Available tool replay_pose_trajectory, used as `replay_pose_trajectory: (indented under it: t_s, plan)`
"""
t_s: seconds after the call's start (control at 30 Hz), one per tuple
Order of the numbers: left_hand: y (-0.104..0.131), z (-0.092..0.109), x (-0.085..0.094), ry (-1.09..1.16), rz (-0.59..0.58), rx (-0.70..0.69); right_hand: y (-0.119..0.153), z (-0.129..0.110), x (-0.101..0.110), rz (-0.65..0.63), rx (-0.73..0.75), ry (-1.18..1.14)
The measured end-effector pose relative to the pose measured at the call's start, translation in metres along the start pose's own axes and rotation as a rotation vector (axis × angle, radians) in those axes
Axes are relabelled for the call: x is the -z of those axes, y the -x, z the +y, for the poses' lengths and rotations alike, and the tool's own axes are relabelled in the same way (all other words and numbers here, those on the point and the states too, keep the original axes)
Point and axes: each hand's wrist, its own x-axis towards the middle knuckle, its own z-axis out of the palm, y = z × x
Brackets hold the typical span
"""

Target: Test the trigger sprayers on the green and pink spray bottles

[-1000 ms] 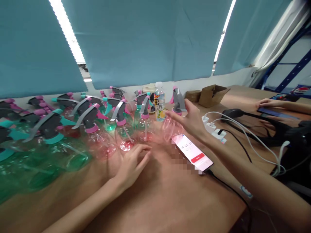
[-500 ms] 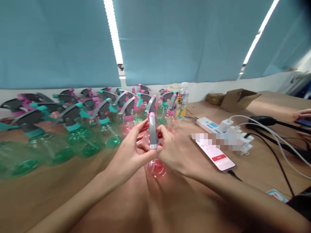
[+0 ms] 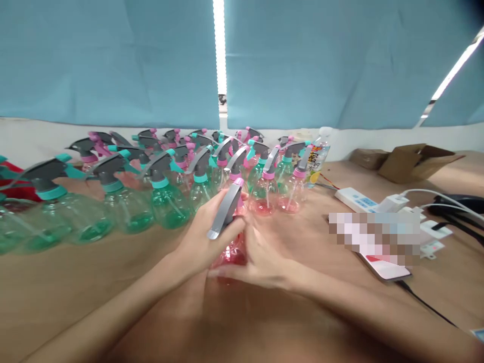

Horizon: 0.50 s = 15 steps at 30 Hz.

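In front of me is a clear pink spray bottle (image 3: 231, 256) with a grey and pink trigger head (image 3: 226, 209). My left hand (image 3: 206, 232) is closed around its neck, just under the head. Lower down, my right hand (image 3: 262, 259) wraps the body of the bottle, the thumb across its near side. The fingers behind the bottle are mostly hidden. Beyond my hands stand more pink spray bottles (image 3: 263, 199), and a row of green spray bottles (image 3: 170, 206) runs off to the left.
A drink bottle (image 3: 319, 156) stands behind at the right. Nearer are a white power strip (image 3: 355, 200) with plugs and cables, and a phone (image 3: 393, 269), partly pixelated. An open cardboard box (image 3: 406, 164) lies at the back right, and a red item (image 3: 18, 184) at far left.
My right hand has gone from the spray head down to the bottle's body. The head has turned, its lever end now pointing left and towards me. The view has swung left.
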Motion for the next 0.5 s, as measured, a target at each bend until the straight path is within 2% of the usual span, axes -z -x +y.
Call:
replay_pose_trajectory:
  t_s: [0.07, 0.1, 0.27, 0.37, 0.5]
  plan:
    - [0.000, -0.003, -0.001, 0.026, 0.023, -0.026, 0.011, 0.015, 0.011, -0.065, 0.119, -0.038]
    - [0.000, -0.005, -0.002, 0.042, 0.045, -0.033, 0.018, 0.024, 0.017, -0.072, 0.119, -0.031]
    - [0.000, -0.013, -0.006, 0.082, 0.079, -0.026, 0.047, 0.062, 0.046, -0.204, -0.174, 0.217]
    - [-0.002, -0.011, -0.005, 0.069, 0.068, -0.018, 0.053, 0.068, 0.052, -0.217, -0.218, 0.306]
    - [-0.003, -0.008, -0.003, 0.094, 0.056, -0.002, 0.054, 0.069, 0.050, -0.231, -0.232, 0.334]
